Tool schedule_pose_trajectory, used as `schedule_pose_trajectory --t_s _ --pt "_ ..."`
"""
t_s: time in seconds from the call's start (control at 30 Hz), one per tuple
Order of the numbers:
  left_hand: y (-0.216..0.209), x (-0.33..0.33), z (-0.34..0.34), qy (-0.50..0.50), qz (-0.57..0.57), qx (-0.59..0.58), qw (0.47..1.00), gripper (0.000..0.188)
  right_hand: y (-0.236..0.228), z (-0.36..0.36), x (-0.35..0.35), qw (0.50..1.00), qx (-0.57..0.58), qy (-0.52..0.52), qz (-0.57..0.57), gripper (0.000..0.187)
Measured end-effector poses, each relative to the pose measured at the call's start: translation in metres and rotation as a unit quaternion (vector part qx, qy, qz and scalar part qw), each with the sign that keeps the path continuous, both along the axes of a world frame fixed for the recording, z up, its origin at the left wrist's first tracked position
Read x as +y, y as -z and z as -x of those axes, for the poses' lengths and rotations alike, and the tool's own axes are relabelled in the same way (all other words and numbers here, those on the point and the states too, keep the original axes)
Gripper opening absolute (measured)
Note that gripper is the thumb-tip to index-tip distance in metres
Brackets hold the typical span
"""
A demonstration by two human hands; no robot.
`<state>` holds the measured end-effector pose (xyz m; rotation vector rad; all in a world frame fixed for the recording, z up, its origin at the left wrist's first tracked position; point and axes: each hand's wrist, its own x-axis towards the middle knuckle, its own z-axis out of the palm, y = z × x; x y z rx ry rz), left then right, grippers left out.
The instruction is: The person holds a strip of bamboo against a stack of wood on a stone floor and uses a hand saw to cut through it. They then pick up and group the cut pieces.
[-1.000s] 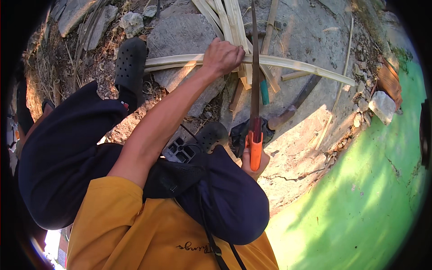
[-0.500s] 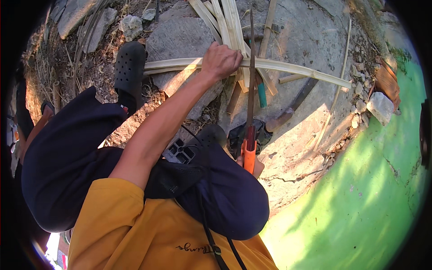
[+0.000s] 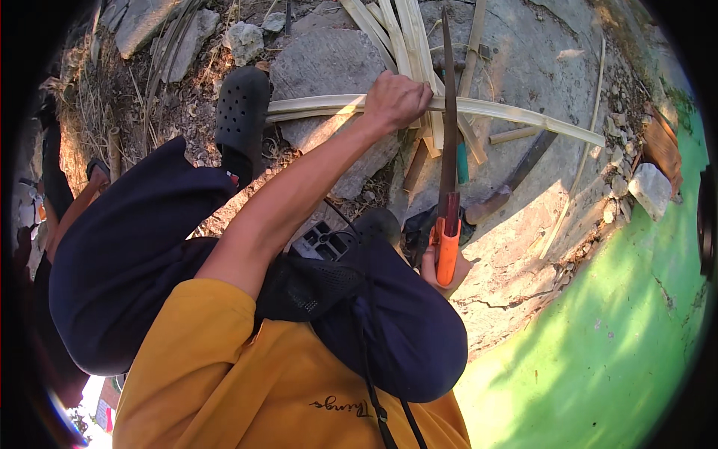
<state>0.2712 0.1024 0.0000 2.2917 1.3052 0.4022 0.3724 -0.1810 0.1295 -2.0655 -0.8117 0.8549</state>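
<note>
My left hand (image 3: 400, 99) is closed around a long pale wooden strip (image 3: 523, 114) that lies crosswise over a bundle of similar strips (image 3: 415, 37). My right hand (image 3: 450, 273) grips the orange handle of a handsaw (image 3: 449, 150). Its long brownish blade points away from me and crosses the held strip just right of my left hand. I cannot tell how deep the blade sits in the strip. Partly behind the blade is a teal-green handle (image 3: 463, 161).
A dark-bladed knife with a wooden handle (image 3: 490, 206) lies on the stone slab to the right. Near my right hand is crumpled black plastic (image 3: 419, 228). Stones (image 3: 649, 191) border a green surface (image 3: 598, 329). My clog (image 3: 243, 112) stands left of flat rocks; another person's limb shows far left.
The view has shifted, so the scene sits further right. The saw has slid a little away from me across the strip. My left hand keeps its hold on the strip.
</note>
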Motion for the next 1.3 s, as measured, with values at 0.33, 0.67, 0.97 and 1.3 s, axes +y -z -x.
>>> schedule_pose_trajectory --t_s 0.33,0.67,0.97,1.3 --pt "-0.003 -0.007 -0.005 0.005 0.001 0.018 1.0 0.051 -0.008 0.008 -0.009 1.0 -0.005 -0.028 -0.001 0.028" --pt "0.009 -0.005 0.0 -0.011 0.008 0.011 1.0 0.048 -0.003 0.003 -0.015 0.998 0.017 -0.048 0.038 0.042" --pt "0.007 -0.01 0.001 -0.003 -0.026 -0.005 1.0 0.047 0.018 -0.003 0.054 0.997 0.013 -0.067 -0.036 0.012" --pt "0.009 -0.002 0.004 -0.018 -0.005 0.002 1.0 0.048 0.012 -0.008 0.032 0.996 0.063 -0.061 0.003 0.038"
